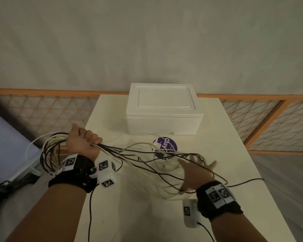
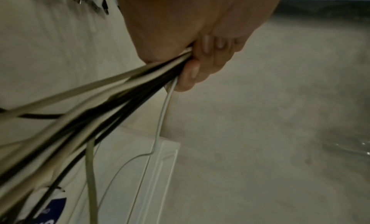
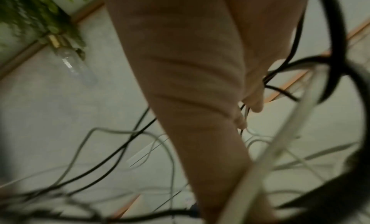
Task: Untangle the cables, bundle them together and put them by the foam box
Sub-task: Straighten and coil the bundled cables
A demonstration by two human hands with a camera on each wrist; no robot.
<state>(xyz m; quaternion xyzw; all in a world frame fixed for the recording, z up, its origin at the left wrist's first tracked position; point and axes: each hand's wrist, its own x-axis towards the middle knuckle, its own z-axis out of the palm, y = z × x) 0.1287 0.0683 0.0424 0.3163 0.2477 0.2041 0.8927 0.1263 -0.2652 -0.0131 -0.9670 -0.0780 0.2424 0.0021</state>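
Note:
My left hand [image 1: 84, 143] is raised over the table's left edge and grips a bunch of black and white cables [image 1: 129, 154], with loops [image 1: 47, 154] hanging off to its left. In the left wrist view the fingers [image 2: 202, 66] curl tight round the cables [image 2: 112, 99]. The strands run right to my right hand [image 1: 196, 173], whose fingers are spread straight among the loose loops [image 1: 166, 186] above the table. In the right wrist view cables [image 3: 280, 78] pass between the straight fingers [image 3: 254, 100]. The white foam box [image 1: 162, 109] stands closed at the table's far end.
A purple round lid or tub marked "Clay" [image 1: 165, 147] lies on the white table [image 1: 129, 215] just before the box. An orange-framed lattice rail [image 1: 269, 117] runs behind. A dark object [image 1: 0, 191] lies on the floor at left.

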